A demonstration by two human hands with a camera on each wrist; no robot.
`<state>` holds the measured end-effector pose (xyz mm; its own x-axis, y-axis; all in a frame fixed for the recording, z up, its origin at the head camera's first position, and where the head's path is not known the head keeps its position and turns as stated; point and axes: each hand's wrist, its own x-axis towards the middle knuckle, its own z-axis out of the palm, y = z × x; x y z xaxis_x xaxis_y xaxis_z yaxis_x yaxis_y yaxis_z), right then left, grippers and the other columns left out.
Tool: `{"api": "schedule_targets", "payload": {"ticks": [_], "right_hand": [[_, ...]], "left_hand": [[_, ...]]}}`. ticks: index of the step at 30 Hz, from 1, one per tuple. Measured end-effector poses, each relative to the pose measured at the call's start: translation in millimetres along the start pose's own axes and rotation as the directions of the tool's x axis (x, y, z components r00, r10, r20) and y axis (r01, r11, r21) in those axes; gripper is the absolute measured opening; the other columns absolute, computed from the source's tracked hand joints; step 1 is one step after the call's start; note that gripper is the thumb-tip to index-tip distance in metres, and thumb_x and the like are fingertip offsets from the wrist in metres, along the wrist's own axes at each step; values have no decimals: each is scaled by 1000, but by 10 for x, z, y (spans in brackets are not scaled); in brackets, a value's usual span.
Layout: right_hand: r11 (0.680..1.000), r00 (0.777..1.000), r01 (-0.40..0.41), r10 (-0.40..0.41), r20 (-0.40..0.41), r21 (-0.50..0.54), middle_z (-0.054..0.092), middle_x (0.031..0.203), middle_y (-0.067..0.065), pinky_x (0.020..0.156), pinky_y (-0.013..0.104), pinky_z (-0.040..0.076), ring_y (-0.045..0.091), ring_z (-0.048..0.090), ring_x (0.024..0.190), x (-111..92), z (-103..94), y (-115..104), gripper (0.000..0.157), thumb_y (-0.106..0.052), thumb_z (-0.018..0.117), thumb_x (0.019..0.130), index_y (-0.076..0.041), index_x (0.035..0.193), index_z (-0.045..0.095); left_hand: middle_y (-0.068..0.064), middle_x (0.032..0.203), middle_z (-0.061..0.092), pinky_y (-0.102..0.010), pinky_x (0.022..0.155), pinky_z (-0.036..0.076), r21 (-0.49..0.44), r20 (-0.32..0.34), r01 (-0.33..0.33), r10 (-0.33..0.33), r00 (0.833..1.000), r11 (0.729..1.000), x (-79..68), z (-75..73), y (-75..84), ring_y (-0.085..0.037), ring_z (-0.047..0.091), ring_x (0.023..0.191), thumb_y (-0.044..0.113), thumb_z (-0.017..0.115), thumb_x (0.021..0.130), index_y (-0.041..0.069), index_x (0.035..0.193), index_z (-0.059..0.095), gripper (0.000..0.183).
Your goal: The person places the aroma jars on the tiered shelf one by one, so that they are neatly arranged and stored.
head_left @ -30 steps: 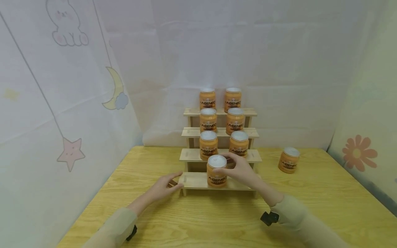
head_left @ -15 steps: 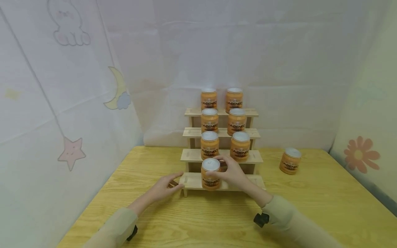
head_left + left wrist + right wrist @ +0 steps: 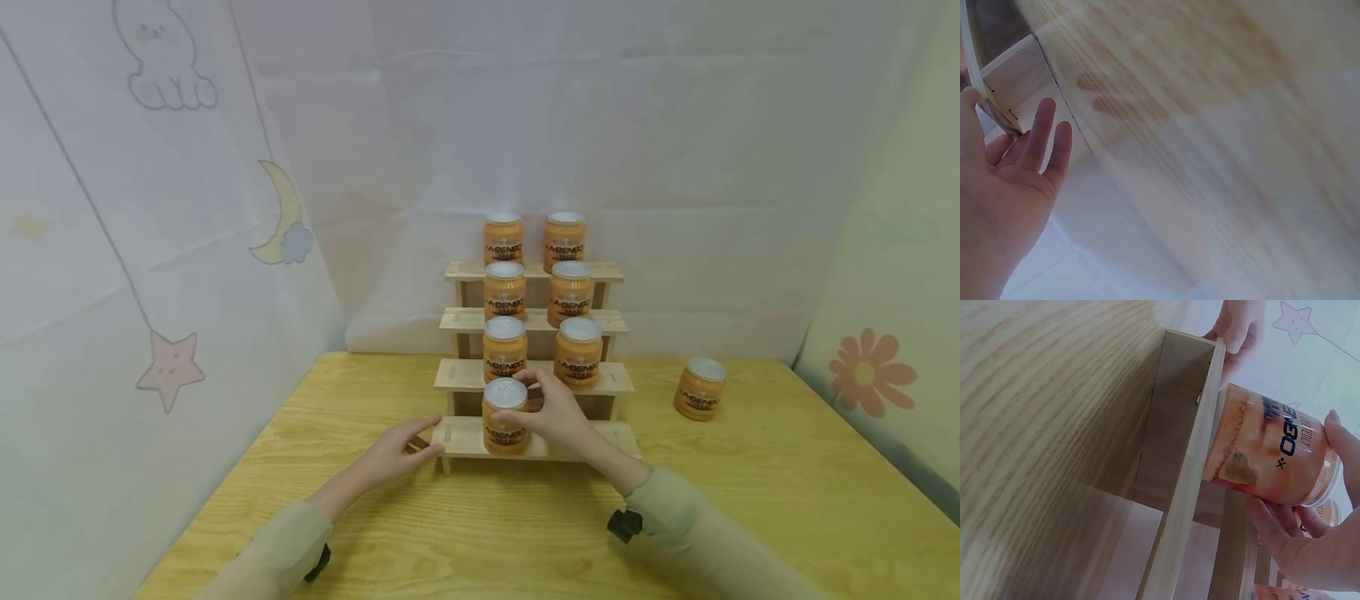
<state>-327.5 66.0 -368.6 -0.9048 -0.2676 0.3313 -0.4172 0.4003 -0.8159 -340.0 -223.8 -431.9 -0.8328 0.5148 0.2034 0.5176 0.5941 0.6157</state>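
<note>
My right hand holds an orange can with a silver lid and dark lettering, thumb at the front, fingers round the far side. The can stands upright at the left part of the lowest step of a wooden tiered stand. In the right wrist view, the base of the can is at the plank. My left hand pinches the left end of that lowest step. In the left wrist view, my left hand has its thumb and nearer fingers about the plank end, with two fingers sticking out.
Matching cans stand in pairs on the upper steps, such as one can on the second step. Another can stands on the wooden table right of the stand. White printed cloth hangs behind and at both sides.
My right hand has moved the can leftward along the lowest step, with a slight shift back over the last half second. My left hand stays at the step's left end.
</note>
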Motion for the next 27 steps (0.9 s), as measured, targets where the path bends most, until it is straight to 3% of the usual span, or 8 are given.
{"api": "schedule_targets", "payload": {"ticks": [13,19,24,27], "right_hand": [[999,1000,21,-20,3,-33,56,113,0,80,32,52,16,59,97,2,-8,36,60,-38,81,71,-18,120,54],[991,995,96,-94,30,-94,56,120,-1,89,37,51,17,57,106,-32,-93,45,60,-41,78,74,-18,124,54],[979,983,181,-178,43,-96,57,122,5,93,39,50,23,58,109,-56,-231,49,53,-34,75,80,-11,123,56],[978,981,192,-189,54,-75,58,122,10,93,41,50,27,58,110,-72,-325,58,50,-30,73,82,-7,123,57]], "left_hand": [[-16,141,46,-35,83,55,6,4,1,-1,1000,1000,-1,-5,0,-24,63,99,42,54,94,7,144,38,63],[-17,141,46,-35,83,55,-1,4,-1,1,1000,1000,-2,-1,-1,-25,63,98,42,54,94,6,144,38,63],[-17,141,45,-35,83,55,-6,6,-6,6,1000,1000,5,-3,-2,-25,63,98,41,54,94,5,144,37,63],[-18,142,45,-35,83,55,-12,8,-3,3,1000,1000,4,-5,-2,-26,63,99,40,54,94,4,144,37,64]]}}
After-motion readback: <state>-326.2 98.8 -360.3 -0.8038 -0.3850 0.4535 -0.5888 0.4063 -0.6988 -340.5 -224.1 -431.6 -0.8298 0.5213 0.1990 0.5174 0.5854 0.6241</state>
